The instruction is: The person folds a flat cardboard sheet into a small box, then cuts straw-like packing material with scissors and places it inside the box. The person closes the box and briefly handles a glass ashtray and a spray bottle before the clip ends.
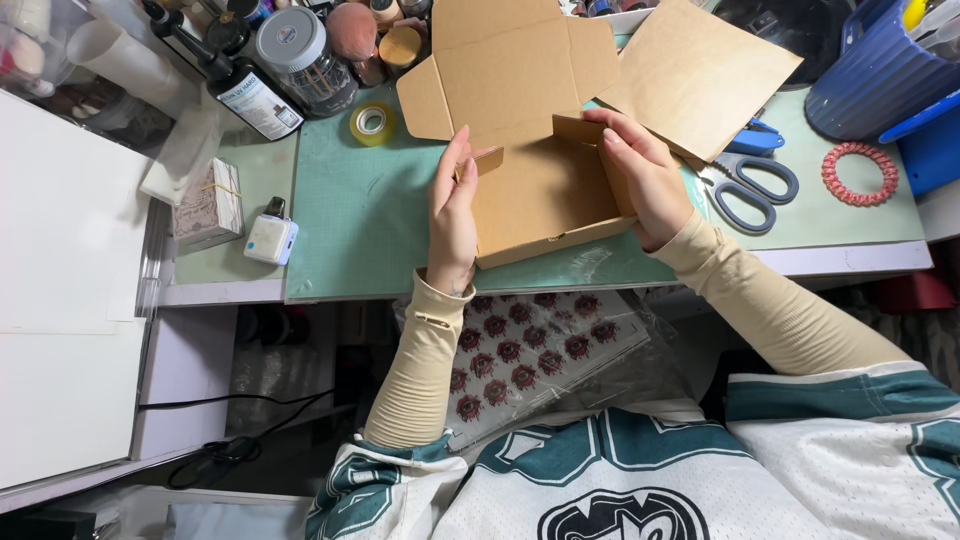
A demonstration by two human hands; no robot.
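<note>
A brown cardboard mailer box [535, 190] stands half folded on the green cutting mat [350, 220], its lid flaps open toward the back. My left hand [452, 215] presses flat against the box's left side wall. My right hand [640, 175] grips the right side wall, fingers curled over its top edge. A flat brown cardboard sheet [700, 70] lies just behind the right hand.
Grey-handled scissors [750, 185] and a red coil hair tie [858, 172] lie right of the box. A tape roll [372, 122], bottles and jars [300, 60] stand at the back left. A small white device [270, 238] sits near the mat's left edge. A sticker sheet [530, 350] rests on my lap.
</note>
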